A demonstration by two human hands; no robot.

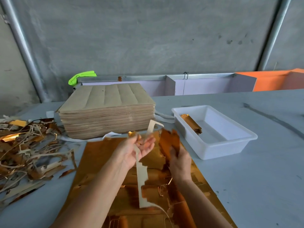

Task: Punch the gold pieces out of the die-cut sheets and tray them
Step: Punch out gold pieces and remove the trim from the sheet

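The right hand [179,163] gripped a gold piece [170,143], its long axis roughly upright, just left of the white plastic tray [230,142]. The left hand [138,148], palm up with fingers loosely curled, held a pale, notched scrap strip [141,176] that hung down over the shiny gold sheet [102,155]. Gold pieces [191,123] lay lengthwise along the tray's left wall. Bare table [263,178] spread right of the tray; tangled scraps [28,150] crowded the left edge beside the brown stack [108,111].

Grey table [246,186] under sheet stack [107,111], white tray [213,145], gold sheet [102,155], scrap heap [24,148].
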